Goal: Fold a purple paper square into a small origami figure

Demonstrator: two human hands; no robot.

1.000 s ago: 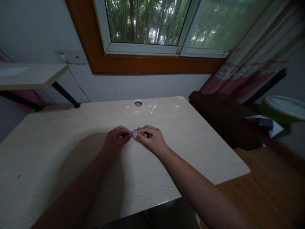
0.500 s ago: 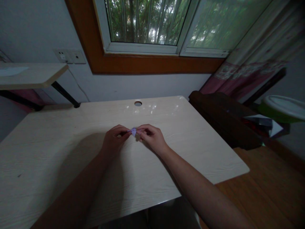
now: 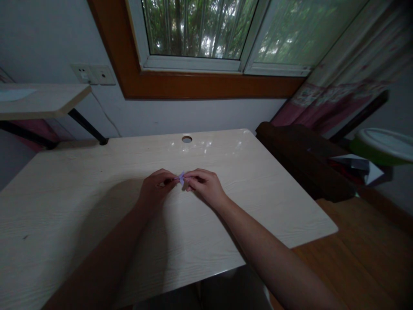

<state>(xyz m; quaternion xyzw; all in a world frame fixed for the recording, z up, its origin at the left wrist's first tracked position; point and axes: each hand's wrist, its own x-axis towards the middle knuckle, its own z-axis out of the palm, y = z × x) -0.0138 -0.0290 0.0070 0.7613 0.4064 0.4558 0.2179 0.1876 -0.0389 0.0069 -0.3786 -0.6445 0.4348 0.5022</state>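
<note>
A small piece of folded purple paper (image 3: 181, 178) is held between my two hands, above the middle of the pale wooden table (image 3: 206, 241). My left hand (image 3: 157, 185) pinches its left side between thumb and fingertips. From the other side, my right hand (image 3: 204, 184) grips it the same way, its fingers bent. Only a little of the paper shows between the fingertips; its full shape is hidden.
A round cable hole (image 3: 187, 139) is near the table's back edge. At the back left stands a raised shelf (image 3: 41, 101) on black legs. Dark wooden furniture (image 3: 290, 159) is to the right, with a green tub (image 3: 380, 148) beyond it. A window (image 3: 196, 30) is behind.
My fingertips have drawn slightly closer together, and the purple paper between them looks narrower and turned a little. Both arms stay almost where they were.
</note>
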